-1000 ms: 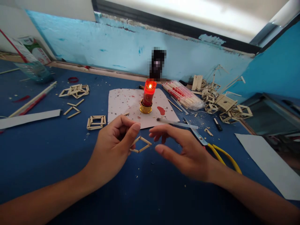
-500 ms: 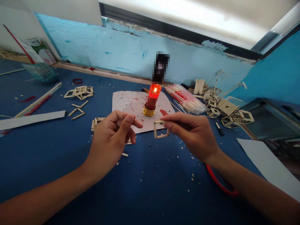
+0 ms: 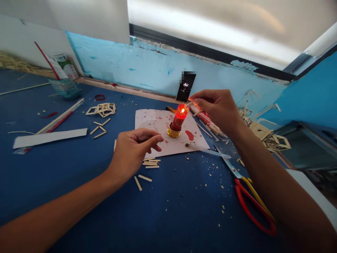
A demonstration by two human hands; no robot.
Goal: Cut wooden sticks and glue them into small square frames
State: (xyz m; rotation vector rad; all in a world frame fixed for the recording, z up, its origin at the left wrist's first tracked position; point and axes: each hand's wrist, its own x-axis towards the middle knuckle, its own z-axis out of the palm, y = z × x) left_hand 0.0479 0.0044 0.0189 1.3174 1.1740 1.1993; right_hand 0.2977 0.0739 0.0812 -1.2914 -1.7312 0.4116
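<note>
My right hand (image 3: 214, 109) pinches a small square frame of thin wooden sticks (image 3: 196, 113) at the candle's flame. The candle (image 3: 179, 118) is red and lit, upright in a gold base on a white sheet (image 3: 151, 131) with dark specks and red stains. Before the sheet's front edge, my left hand (image 3: 138, 144) has its thumb and fingers drawn together, with nothing visible in them. Beside it lie several short cut sticks (image 3: 151, 163), and two more lie closer to me. A clear stick with a dark tip (image 3: 207, 151) crosses the sheet's right corner.
Red-handled scissors (image 3: 252, 203) lie at right under my forearm. Stick structures (image 3: 276, 140) and packed sticks (image 3: 210, 124) are behind it. At left are stick frames (image 3: 105, 109), a white strip (image 3: 50, 137) and a plastic container (image 3: 64, 89). A phone (image 3: 185, 88) leans on the wall.
My right hand has moved up and forward, bringing the stick frame to the flame. My left hand has shifted slightly right in view. The scissors and clear stick are more exposed.
</note>
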